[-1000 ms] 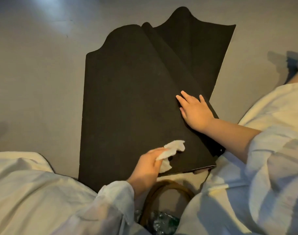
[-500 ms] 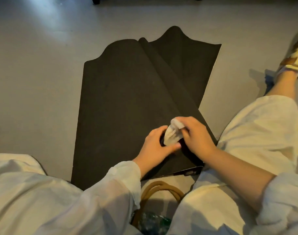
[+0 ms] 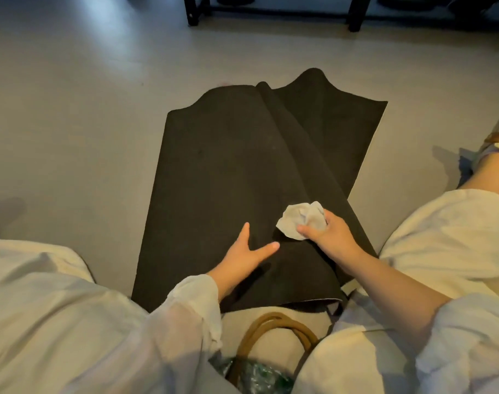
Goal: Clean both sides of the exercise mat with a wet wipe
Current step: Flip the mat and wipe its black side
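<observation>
The right hand (image 3: pixel 332 236) pinches the crumpled wet wipe (image 3: pixel 301 218) against the folded exercise mat (image 3: pixel 214 177) — the left hand (image 3: pixel 242 258), fingers spread, presses flat beside it. She does best to keep that brace down and wipe in long overlapping strokes toward the far end.

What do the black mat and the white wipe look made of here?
Mat: likely matte foam or rubber, with no shine, bending in soft folds. Wipe: probably thin nonwoven fabric or paper, crumpled in the right hand. Wetness can't be judged.

The wet wipe (image 3: pixel 301 219) hides the right hand's (image 3: pixel 332 237) fingertips, the exercise mat's (image 3: pixel 228 180) fold covers its underside, and the frame's bottom edge cuts the bag (image 3: pixel 274 334).
</observation>
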{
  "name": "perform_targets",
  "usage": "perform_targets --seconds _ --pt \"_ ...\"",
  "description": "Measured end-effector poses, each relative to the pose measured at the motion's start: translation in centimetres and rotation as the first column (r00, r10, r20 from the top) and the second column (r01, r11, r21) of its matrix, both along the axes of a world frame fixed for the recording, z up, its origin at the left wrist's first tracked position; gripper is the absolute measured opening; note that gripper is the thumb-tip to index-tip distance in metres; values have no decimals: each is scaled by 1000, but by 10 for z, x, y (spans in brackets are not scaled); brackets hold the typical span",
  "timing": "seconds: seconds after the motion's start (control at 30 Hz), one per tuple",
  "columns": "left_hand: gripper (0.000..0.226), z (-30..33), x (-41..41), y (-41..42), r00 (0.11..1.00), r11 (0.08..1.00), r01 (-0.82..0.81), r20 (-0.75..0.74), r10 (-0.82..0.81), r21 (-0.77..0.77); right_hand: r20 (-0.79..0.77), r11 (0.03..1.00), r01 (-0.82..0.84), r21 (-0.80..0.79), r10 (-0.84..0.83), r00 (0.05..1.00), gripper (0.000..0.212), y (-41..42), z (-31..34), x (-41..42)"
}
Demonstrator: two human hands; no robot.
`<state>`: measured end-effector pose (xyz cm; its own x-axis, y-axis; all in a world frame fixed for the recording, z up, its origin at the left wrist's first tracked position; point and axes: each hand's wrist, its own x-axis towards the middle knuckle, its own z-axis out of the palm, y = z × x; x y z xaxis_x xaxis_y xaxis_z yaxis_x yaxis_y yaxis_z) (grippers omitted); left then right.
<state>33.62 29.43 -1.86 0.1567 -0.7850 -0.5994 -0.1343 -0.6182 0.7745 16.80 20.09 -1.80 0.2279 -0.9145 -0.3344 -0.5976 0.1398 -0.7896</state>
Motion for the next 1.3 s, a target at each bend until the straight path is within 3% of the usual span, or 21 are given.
perform_targets --seconds 0.1,0.23,0.37,0.6,0.7,0.8,0.97,1.13,1.3 --pt "79 5 22 -2 965 974 -226 -142 221 -20 47 982 -184 -34 185 982 26 18 12 23" --pt "66 14 41 -8 903 934 -355 -272 333 -34 -103 874 -476 -99 467 878 27 37 18 55" --pt "59 19 50 -15 919 924 -377 -154 364 -67 -221 750 -642 -158 607 763 20 44 14 64" --pt "55 19 56 -27 954 947 -297 -5 298 -123 -359 608 -789 -86 720 594 31 35 11 71" --pt "53 22 57 -30 967 963 -240 59 249 -124 -441 624 -773 -112 666 602 25 40 8 74" --pt "47 19 61 -29 963 972 -205 153 222 -117 -407 646 -754 -118 661 631 23 43 8 77" --pt "53 16 72 -24 943 958 -260 183 279 -122 -233 829 -518 -209 472 850 25 20 10 85" --pt "82 7 88 -14 947 958 -235 183 263 -163 -399 807 -458 -373 306 864 35 -20 23 116" --pt "81 1 96 -9 953 971 -195 207 221 -138 -316 798 -385 -464 257 913 20 -57 46 164"
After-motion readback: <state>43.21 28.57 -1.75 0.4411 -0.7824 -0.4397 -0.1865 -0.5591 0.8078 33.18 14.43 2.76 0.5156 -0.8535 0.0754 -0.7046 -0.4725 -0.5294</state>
